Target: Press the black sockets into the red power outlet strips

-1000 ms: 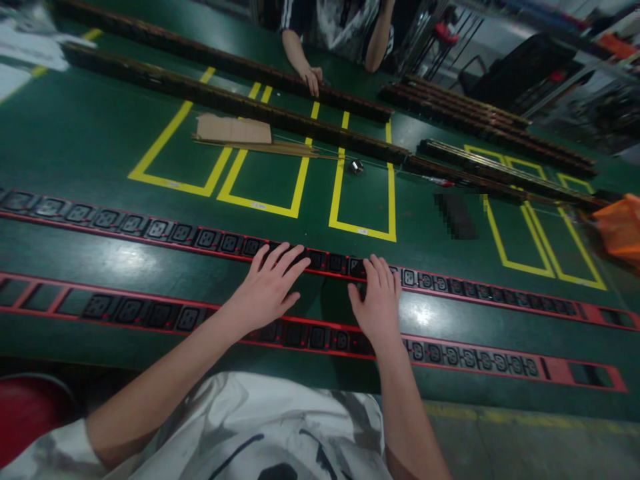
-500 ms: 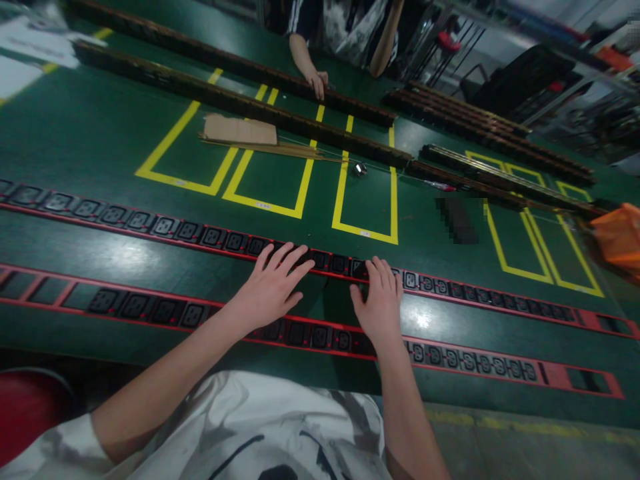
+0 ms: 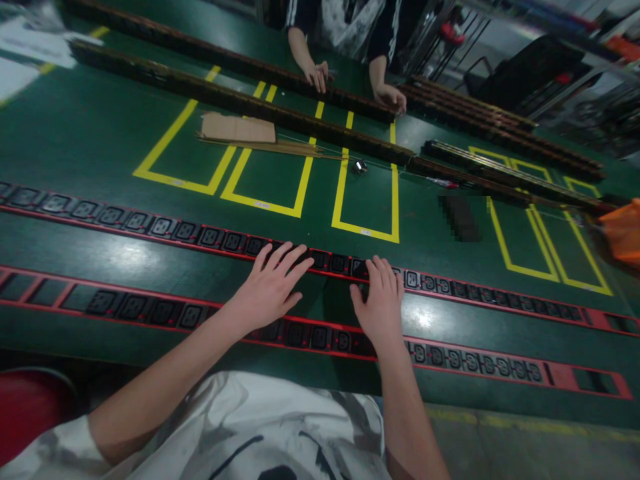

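Note:
Two long red power strips with rows of black sockets lie across the green table. My left hand (image 3: 270, 288) rests flat with fingers spread, its fingertips on the farther strip (image 3: 150, 227). My right hand (image 3: 380, 300) lies flat beside it, fingers together and stretched onto the same strip, thumb apart. Both wrists pass over the nearer strip (image 3: 475, 363). Neither hand holds anything.
Yellow taped rectangles (image 3: 365, 230) mark the table. A cardboard piece (image 3: 237, 127) and a small metal part (image 3: 359, 166) lie further off. Dark strips (image 3: 280, 120) run along the far side, where another person's hands (image 3: 390, 97) rest. An orange object (image 3: 623, 233) is at the right edge.
My hands have stayed in place on the farther strip. The person opposite has brought a second hand down onto the far strips.

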Demonstrator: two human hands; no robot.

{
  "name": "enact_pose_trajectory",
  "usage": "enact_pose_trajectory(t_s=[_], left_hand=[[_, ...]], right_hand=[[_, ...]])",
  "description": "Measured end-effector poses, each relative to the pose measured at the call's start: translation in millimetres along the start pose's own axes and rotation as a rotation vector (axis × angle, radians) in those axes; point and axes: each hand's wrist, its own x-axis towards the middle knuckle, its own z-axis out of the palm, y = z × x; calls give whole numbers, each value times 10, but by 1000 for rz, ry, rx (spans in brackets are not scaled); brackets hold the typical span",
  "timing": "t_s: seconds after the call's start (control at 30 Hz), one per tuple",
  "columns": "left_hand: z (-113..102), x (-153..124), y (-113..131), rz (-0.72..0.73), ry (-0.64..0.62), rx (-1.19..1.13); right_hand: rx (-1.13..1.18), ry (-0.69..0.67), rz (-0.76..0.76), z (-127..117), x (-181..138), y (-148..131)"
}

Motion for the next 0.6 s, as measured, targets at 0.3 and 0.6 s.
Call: enact_pose_trajectory(t_s=[0.3,0.6], left_hand=[[-13,9,8,-11,-7,-2],[-29,15,20,-14,-17,-1]], right_hand=[[11,-23,-6,-14,-7,13],[17,-23,2,-29,-1,-14]])
